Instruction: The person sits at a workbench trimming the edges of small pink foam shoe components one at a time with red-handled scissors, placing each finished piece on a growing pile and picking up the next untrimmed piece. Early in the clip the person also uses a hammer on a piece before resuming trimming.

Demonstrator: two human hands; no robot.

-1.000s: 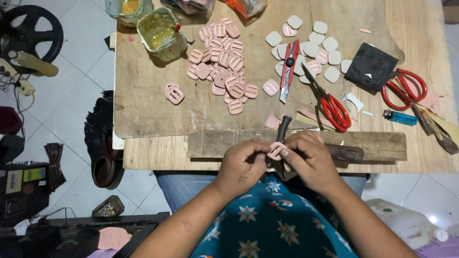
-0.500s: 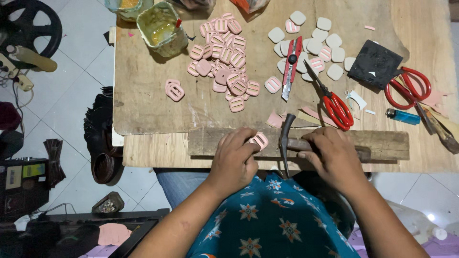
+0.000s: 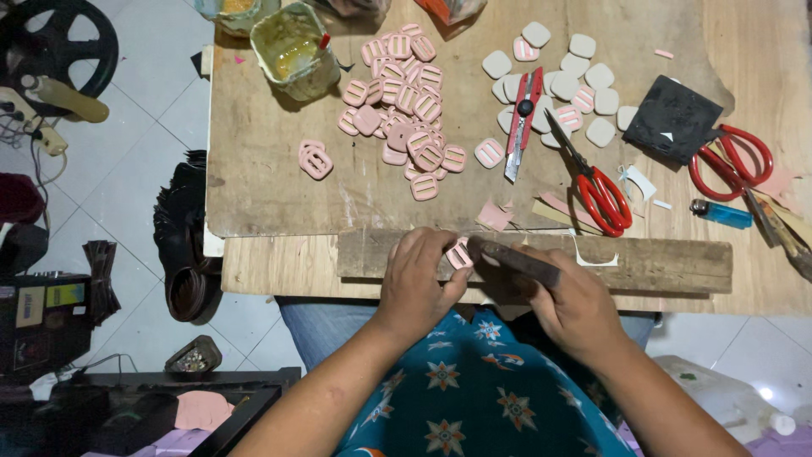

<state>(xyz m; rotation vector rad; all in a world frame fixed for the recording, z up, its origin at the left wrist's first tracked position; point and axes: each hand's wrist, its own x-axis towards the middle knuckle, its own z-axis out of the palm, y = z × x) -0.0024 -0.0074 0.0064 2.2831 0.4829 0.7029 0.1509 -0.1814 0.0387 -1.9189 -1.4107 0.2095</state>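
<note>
While gripped, pink slotted buckle [image 3: 459,254] meets dark hammer [image 3: 516,261].

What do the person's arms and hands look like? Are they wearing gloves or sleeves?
No gloves or sleeves. The left hand and right hand are bare, and both forearms are bare as far as the picture shows. No rings, watch or bracelets show.

Rough wood plank [image 3: 660,262], matt pink buckle [image 3: 459,254]
</note>
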